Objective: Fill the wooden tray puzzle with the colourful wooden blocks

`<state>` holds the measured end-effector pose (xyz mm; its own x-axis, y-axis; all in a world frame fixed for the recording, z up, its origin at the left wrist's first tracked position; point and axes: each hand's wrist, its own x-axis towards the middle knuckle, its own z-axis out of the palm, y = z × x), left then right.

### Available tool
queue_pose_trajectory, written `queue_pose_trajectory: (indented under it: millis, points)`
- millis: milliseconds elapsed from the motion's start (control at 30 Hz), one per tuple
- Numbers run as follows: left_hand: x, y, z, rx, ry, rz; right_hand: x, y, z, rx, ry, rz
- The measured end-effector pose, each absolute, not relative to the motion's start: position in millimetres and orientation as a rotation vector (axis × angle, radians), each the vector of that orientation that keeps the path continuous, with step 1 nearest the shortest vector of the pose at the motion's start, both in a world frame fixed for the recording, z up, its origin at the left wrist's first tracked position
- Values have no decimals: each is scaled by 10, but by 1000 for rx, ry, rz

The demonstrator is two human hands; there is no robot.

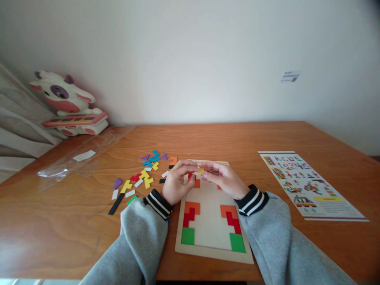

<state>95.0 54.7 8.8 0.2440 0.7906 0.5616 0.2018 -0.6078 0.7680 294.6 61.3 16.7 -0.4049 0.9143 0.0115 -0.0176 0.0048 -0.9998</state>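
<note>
On brown wooden table [213,139], pinching yellow puzzle piece [202,171] in right hand [225,178] at frame center, over upper end of wooden puzzle tray [213,253]; with left hand [179,180] just beside, can't tell if gripping.

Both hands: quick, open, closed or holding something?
Left hand: fingertips close to a yellow piece; whether it grips cannot be told.
Right hand: closed in a pinch, holding that piece.
</note>
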Motion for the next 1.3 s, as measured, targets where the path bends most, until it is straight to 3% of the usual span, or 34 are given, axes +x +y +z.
queue_pose_trajectory:
  millis: [233,433,633,867,1300]
  points:
    - [997,569,83,1385,837,1275,2962,588,234,-985,-1336,1499]
    - [1016,543,141,1413,783,1201,2954,586,237,-1107,-1143,1405]
    - [937,629,132,1352,891,1422,2976,-113,380,-1280,-1489,1371]
    - [964,589,109,1553,857,1342,2729,-546,56,-1395,-1543,1312]
    - [924,637,35,1590,892,1351,2760,-934,114,-1182,-1986,470]
